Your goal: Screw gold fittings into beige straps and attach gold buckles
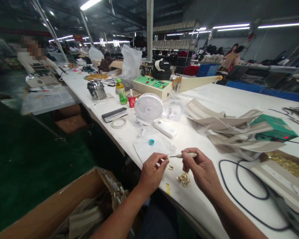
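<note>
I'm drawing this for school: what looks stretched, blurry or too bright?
Head view: things stretch towards the edges, probably from a wide lens; the nearest ceiling lamp glares white; the green floor is dark; the small gold pieces look soft.

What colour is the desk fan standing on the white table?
The desk fan is white, seen best in the head view.
</note>
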The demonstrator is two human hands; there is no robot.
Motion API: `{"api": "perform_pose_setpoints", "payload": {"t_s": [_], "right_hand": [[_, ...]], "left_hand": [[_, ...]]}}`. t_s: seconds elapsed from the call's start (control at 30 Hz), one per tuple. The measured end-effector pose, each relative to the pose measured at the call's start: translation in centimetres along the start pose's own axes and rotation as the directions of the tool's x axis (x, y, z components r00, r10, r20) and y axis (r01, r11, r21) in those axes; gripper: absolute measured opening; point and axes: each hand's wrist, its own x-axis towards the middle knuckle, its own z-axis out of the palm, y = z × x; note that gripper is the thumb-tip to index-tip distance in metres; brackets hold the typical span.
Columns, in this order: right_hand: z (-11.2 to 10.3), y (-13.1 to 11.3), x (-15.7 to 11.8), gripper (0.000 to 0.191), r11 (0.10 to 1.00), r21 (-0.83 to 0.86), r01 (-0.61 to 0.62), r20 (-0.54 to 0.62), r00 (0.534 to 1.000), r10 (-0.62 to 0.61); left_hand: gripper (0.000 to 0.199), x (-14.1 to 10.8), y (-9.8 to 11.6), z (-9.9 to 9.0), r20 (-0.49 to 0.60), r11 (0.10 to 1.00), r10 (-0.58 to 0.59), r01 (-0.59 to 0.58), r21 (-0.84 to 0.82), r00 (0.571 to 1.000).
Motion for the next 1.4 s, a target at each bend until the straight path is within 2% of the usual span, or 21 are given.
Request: {"api": "perform_pose_setpoints", "payload": {"t_s": [0.13,0.27,0.47,0.7,0.97,1.27,1.4], "right_hand": [[-1.0,0.3,-1.4,0.037,1.0,0.007,0.001,-0.048,0.999,0.0],[-2.2,0.4,-2.2,0.035,0.999,0.042,0.003,-0.1,0.995,0.001],[-4.3,1.0,-3.0,0.034,0.996,0.085,-0.018,-0.094,0.995,0.026],[-6.3,2.0,-3.8,0.033,0.988,0.151,-0.031,-0.133,0.99,0.051],[-7.2,2.6,-4.0,0.031,0.962,0.271,-0.031,-0.155,0.985,0.075],[-7.3,3.2,-3.9,0.032,0.955,0.293,-0.035,-0.163,0.983,0.086],[-7.1,3.0,-4.0,0.032,0.956,0.292,-0.035,-0.139,0.987,0.079]], "left_hand": [[0.012,-0.8,1.6,1.5,0.015,0.998,-0.036,0.037,-0.057,0.999],[0.015,-1.5,3.0,2.7,0.068,0.963,-0.184,0.193,-0.187,0.981],[0.024,-2.0,4.5,4.4,0.14,0.795,-0.35,0.373,-0.479,0.926],[0.027,-1.8,5.5,5.9,0.182,0.634,-0.485,0.487,-0.601,0.856],[0.037,-1.3,6.6,7.4,0.169,0.598,-0.531,0.509,-0.62,0.83],[0.043,-1.6,6.9,7.9,0.205,0.583,-0.528,0.527,-0.619,0.824],[0.044,-2.0,7.0,7.9,0.252,0.511,-0.527,0.54,-0.669,0.811]]}}
